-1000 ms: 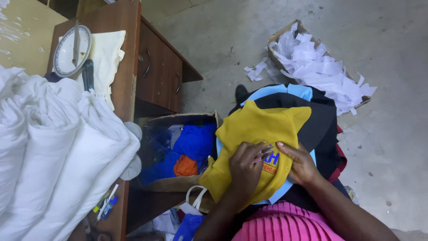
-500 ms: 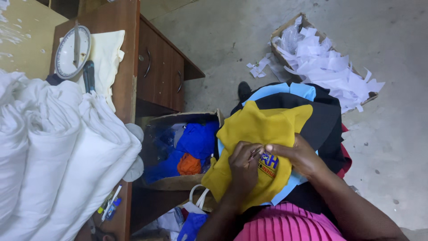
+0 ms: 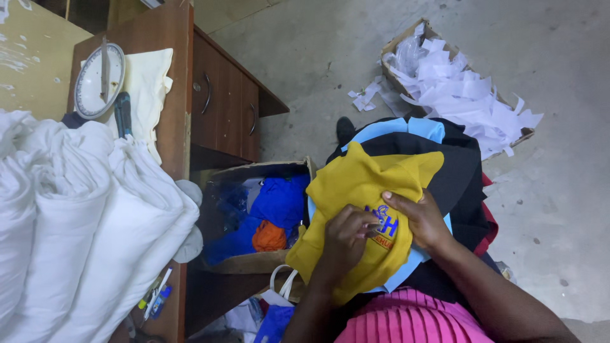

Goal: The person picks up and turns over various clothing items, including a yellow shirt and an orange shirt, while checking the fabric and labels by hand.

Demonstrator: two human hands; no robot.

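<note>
Both hands, left hand and right hand, pinch the mustard-yellow knit garment around its blue embroidered patch; holding it taut seems wise.

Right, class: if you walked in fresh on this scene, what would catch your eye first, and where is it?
The yellow garment in the centre, on a stack of dark and light-blue cloth, with the left hand and right hand pressed on its blue and orange emblem. Next, the white fabric rolls filling the left edge, then the cardboard box of white scraps on the floor, upper right.
</note>
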